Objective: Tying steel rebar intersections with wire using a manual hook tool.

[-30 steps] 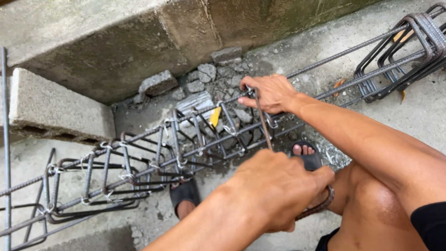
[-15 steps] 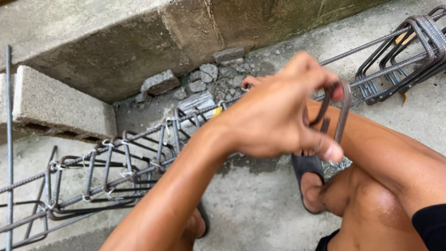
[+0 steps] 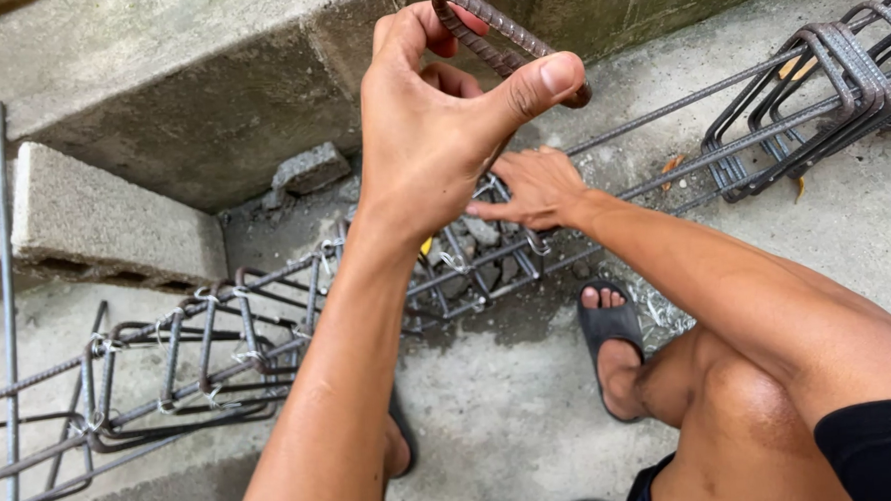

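My left hand (image 3: 431, 141) is lifted high above the work, thumb and fingers closed on a bent piece of ribbed rebar (image 3: 509, 32) shaped like a loop handle. Below it, a long rebar cage (image 3: 268, 318) of straight bars and stirrups tied with wire lies across the concrete ground. My right hand (image 3: 538, 188) rests on the cage's upper bar at a stirrup joint, fingers gripping there. A small yellow piece (image 3: 426, 245) shows inside the cage, partly hidden by my left wrist.
A stack of loose rebar stirrups (image 3: 818, 74) hangs on the bars at the right. A concrete block (image 3: 93, 211) lies at the left, rubble (image 3: 310, 168) by the concrete wall (image 3: 208, 81). A single rebar (image 3: 5, 300) stands at the far left. My sandalled foot (image 3: 609, 333) is beside the cage.
My left hand has swung the bent rebar up from near my knee to high above the cage. The right hand has stayed on the cage bar.
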